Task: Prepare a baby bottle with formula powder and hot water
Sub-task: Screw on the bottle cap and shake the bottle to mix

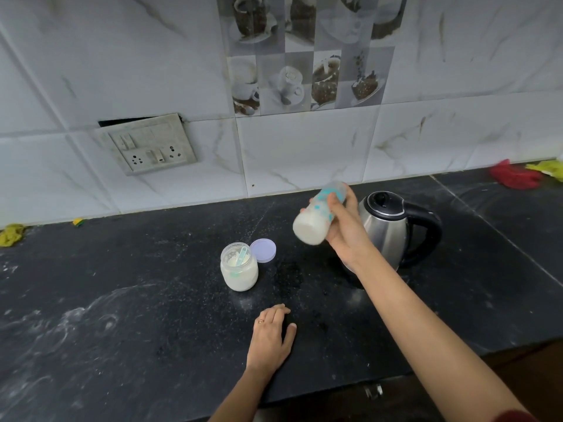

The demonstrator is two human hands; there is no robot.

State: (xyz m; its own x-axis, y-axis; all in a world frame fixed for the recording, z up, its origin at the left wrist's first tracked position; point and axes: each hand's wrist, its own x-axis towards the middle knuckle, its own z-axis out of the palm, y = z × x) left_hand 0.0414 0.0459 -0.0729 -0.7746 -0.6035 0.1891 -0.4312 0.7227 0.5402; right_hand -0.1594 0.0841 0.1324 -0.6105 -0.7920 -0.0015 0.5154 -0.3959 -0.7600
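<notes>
Resting flat with fingers loose, left hand (271,333) braces on the desk (122,300); right hand (344,229) grips the tilted, milky bottle (313,220), likely shaking it to mix.

right hand (344,233) grips bottle (312,225), left hand (272,334) rests flat.

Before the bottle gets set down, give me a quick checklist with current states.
1. Right hand grip on the bottle: ok, fingers wrapped round it, tilted above the counter.
2. Bottle top sealed: cannot tell, that end is blurred.
3. Bottle filled: ok, milky white inside.
4. Formula jar closed: not ok, scoop inside, lid beside it.
5. Left hand free: ok, rests on the counter, holds nothing.
6. Kettle lid down: ok.
</notes>
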